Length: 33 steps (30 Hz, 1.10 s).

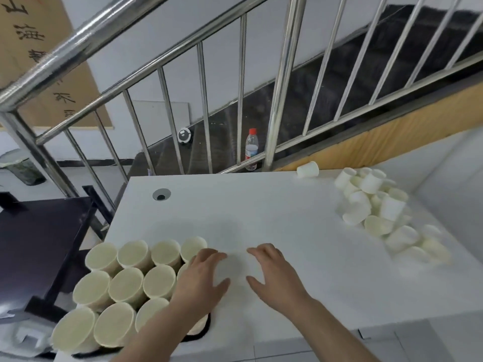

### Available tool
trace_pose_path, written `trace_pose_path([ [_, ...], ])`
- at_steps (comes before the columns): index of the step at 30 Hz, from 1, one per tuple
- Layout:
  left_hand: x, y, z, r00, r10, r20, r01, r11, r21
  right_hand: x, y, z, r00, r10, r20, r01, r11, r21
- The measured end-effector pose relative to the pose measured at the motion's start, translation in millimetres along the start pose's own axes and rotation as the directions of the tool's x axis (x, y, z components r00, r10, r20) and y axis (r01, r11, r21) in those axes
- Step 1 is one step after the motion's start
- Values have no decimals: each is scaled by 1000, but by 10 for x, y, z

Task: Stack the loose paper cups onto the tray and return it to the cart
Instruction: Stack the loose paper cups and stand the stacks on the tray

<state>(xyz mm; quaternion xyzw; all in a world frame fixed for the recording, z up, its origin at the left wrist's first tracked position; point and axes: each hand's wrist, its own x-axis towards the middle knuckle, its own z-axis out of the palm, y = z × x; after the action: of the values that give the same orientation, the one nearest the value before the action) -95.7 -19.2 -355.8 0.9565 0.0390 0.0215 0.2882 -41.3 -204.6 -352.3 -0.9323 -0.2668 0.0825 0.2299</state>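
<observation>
**Loose cups lie far right of both hands; the right hand is nearer**

Head view: both hands sit at the near middle of the white table. The left hand and the right hand face each other across a pale, blurred shape that may be a cup; I cannot tell whether they grip it or only frame it. Fingers on both are loosely spread and slightly curved, thumbs pointing inward.

The dark tray sits at the near left, just beside the left hand, packed with cream paper cups in rows. The pile of loose cups lies well apart at the far right, tumbled at mixed angles, many on their sides. One stray cup lies on its side at the far edge, long axis running left to right.

By my judgement the next reach goes right and away, so it suits the right hand, with placing leftward onto the tray.
</observation>
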Motion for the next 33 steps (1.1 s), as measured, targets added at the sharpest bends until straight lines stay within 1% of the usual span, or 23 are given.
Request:
trace_pose_path([
  [2, 97, 223, 139, 1000, 21, 15, -21, 1000, -14, -116, 281, -142, 999, 29, -15, -29, 1000, -8],
  [5, 279, 528, 318, 997, 57, 46, -57, 998, -6, -237, 648, -328, 995, 89, -49, -88, 996, 25],
  [9, 569, 792, 503, 991, 100, 85, -100, 995, 0, -263, 1003, -498, 983, 166, -77, -163, 986, 43],
  [15, 1212, 1113, 794, 980, 163, 113, -165, 986, 8, -47, 1565, -756, 953, 277, -124, -278, 961, 12],
  [20, 1672, 1275, 984, 966, 205, 158, -208, 978, 4, 191, 1894, -934, 932, 346, -110, -349, 937, -6],
  [23, 1984, 1345, 1083, 961, 221, 169, -226, 974, 8, 398, 2100, -1026, 923, 365, -123, -369, 929, -10],
  [26, 2173, 1398, 1138, 960, 204, 194, -212, 977, 22, 568, 2262, -1073, 920, 376, -114, -378, 926, 5],
  [28, 2299, 1422, 1182, 963, 195, 185, -204, 978, 33, 719, 2390, -1103, 923, 367, -113, -368, 930, 13],
  [33, 2573, 1473, 1325, 978, 121, 169, -134, 989, 68, 1118, 2799, -1123, 936, 340, -85, -334, 939, 77],
])
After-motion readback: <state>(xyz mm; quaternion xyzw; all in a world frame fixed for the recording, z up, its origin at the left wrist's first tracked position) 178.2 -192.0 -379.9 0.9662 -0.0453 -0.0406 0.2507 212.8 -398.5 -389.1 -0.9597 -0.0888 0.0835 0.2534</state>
